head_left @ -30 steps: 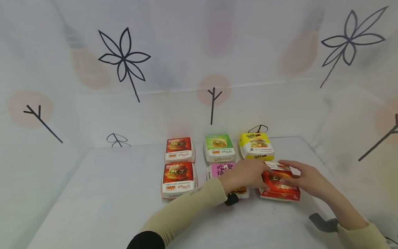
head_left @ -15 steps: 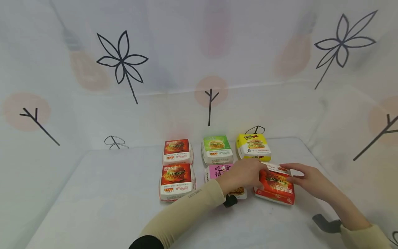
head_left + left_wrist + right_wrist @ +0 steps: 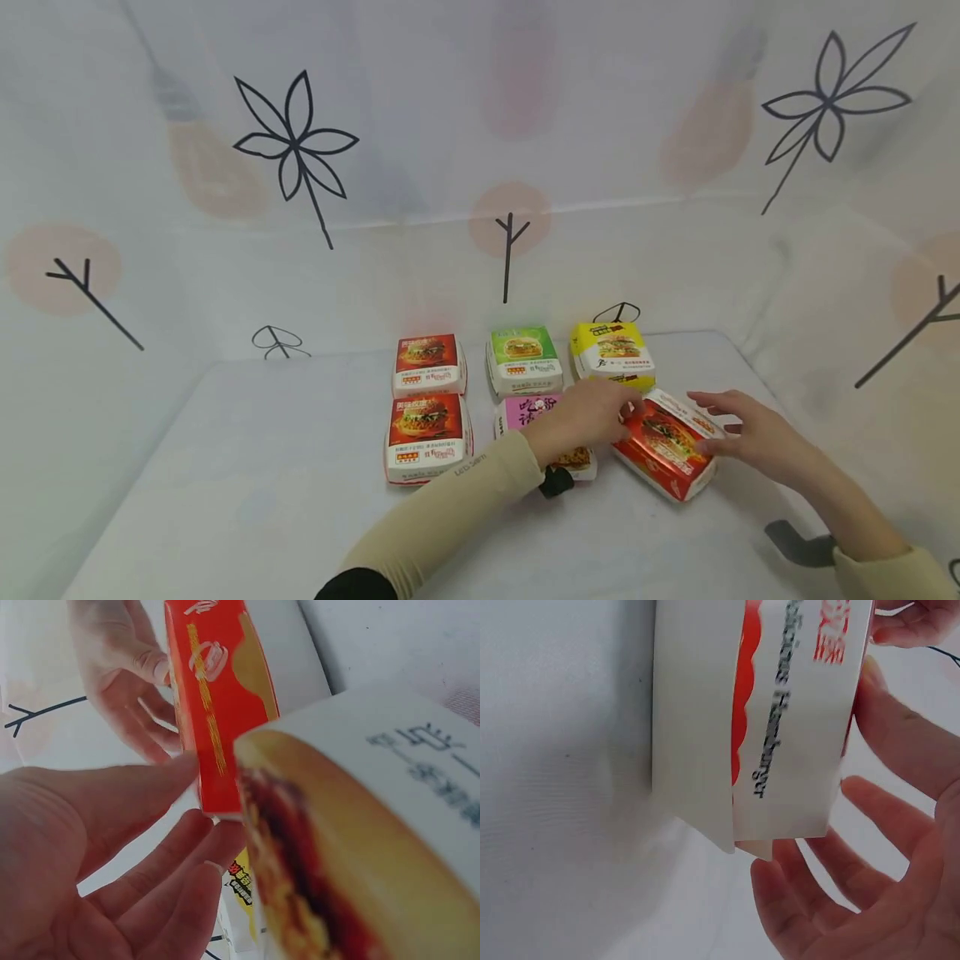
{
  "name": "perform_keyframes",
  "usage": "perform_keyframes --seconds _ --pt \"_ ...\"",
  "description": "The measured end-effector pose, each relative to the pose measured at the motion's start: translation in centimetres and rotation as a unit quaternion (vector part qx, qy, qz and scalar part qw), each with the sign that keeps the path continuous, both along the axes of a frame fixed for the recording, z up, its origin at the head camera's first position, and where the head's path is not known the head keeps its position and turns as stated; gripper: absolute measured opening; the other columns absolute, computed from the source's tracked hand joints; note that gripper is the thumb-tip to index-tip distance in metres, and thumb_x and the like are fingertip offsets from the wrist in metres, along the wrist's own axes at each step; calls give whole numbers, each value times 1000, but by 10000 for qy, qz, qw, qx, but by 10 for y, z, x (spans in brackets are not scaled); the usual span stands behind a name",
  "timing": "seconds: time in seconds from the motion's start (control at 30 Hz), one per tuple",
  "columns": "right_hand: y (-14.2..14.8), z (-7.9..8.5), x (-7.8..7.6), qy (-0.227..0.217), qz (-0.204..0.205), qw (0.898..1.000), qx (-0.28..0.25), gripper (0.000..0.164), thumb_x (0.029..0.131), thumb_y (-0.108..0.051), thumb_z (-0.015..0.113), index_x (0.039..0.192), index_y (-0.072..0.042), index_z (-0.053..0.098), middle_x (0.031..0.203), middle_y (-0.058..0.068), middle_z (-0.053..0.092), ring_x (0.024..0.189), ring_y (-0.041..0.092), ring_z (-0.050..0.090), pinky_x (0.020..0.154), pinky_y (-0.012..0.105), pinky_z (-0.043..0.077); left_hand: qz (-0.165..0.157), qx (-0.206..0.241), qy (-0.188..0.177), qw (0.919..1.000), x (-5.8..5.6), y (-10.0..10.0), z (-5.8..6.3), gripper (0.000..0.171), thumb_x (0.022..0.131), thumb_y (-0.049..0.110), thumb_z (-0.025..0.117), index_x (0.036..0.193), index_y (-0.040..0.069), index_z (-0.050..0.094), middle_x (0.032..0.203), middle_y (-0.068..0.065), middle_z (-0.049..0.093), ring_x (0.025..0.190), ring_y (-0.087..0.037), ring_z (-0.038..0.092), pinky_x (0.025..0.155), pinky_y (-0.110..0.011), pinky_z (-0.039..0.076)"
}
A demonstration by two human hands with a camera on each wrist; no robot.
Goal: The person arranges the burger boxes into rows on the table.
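Observation:
A red hamburger box (image 3: 667, 442) sits turned at an angle at the front right of the group in the head view. My left hand (image 3: 581, 412) holds its left corner; in the left wrist view the thumb (image 3: 150, 791) meets the red edge and the fingers curl at the corner. On the other side my right hand (image 3: 757, 433) has its thumb on the top edge. In the right wrist view its fingers (image 3: 780, 900) bend round the white end of the box. My left forearm partly covers a pink hamburger box (image 3: 525, 410).
Behind stand a yellow box (image 3: 613, 350), a green box (image 3: 523, 358) and a red-and-white box (image 3: 427, 362). Another red-and-white box (image 3: 427, 437) is at the front left. All rest on a white-covered table (image 3: 247, 467), with a patterned cloth (image 3: 405, 150) hanging behind.
The red box between my hands has turned clockwise, its near right corner swinging toward me. My right hand follows it slightly; my left hand stays about in place.

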State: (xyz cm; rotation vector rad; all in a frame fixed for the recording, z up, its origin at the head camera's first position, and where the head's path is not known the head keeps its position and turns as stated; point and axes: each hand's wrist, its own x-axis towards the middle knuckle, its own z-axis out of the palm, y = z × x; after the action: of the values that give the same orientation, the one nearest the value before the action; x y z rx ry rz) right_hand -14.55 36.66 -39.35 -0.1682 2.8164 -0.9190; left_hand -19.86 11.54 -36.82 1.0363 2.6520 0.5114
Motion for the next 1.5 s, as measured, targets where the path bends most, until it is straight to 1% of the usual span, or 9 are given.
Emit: perform_keyframes --seconds 0.2,0.33,0.43,0.53,0.7,0.83,1.1,1.37,1.5 --pt "-4 -5 2 -75 212 9989 -401 91 80 -31 83 150 2 35 150 35 29 131 58 29 95 68 41 -230 -3 -111 9997 -4 -1 0 48 84 39 81 129 33 65 121 19 62 102 0 52 87 -18 42" --pt "-7 -9 2 -71 404 9973 -604 86 83 -24 80 151 1 34 152 35 27 133 59 26 92 73 39 -403 11 -171 9990 -7 -1 -2 57 82 43 81 134 32 61 130 19 58 112 -1 50 93 -18 41" --pt "-8 -12 1 -149 417 9968 -661 84 83 -21 79 151 0 35 152 36 27 133 60 25 91 73 40 -415 -67 -178 9990 -7 0 -4 64 80 49 81 137 31 59 132 18 57 115 -1 49 96 -19 41" --pt "-8 -13 2 -163 395 9967 -692 84 83 -19 80 151 1 35 151 36 28 133 60 25 92 72 41 -322 -204 -202 9991 -5 2 -4 73 76 57 81 140 33 56 131 17 55 113 -2 50 94 -22 44" --pt "-9 -14 4 -156 312 9967 -732 83 83 -21 80 150 2 36 151 35 29 134 59 25 95 70 40 -173 -604 40 9980 4 10 -6 84 72 70 76 145 39 49 133 12 47 106 -6 50 87 -25 48" --pt "-10 -13 6 -233 184 9966 -767 83 84 -22 79 152 0 36 152 34 29 134 59 26 94 67 43 -92 -798 169 9966 10 13 -7 89 71 74 73 148 41 43 135 10 43 100 -8 51 79 -25 49" --pt "-9 -10 9 -135 192 9970 -737 79 87 -21 76 152 -2 36 152 32 31 134 58 30 93 67 44 5 -637 173 9978 14 14 -7 90 71 72 75 149 38 43 137 8 43 95 -9 52 77 -24 49" --pt "-3 -11 10 -90 133 9986 -506 75 90 -25 74 150 -1 38 149 34 34 129 56 35 90 64 48 -56 -528 133 9985 8 11 -5 83 74 62 79 146 36 47 141 15 46 118 -4 49 93 -26 47" --pt "0 -10 10 -65 108 9989 -443 72 90 -25 74 147 3 41 145 34 36 126 55 40 88 60 51 -44 -390 133 9991 6 9 -4 77 74 56 82 142 37 52 141 17 48 121 -4 47 95 -26 45"
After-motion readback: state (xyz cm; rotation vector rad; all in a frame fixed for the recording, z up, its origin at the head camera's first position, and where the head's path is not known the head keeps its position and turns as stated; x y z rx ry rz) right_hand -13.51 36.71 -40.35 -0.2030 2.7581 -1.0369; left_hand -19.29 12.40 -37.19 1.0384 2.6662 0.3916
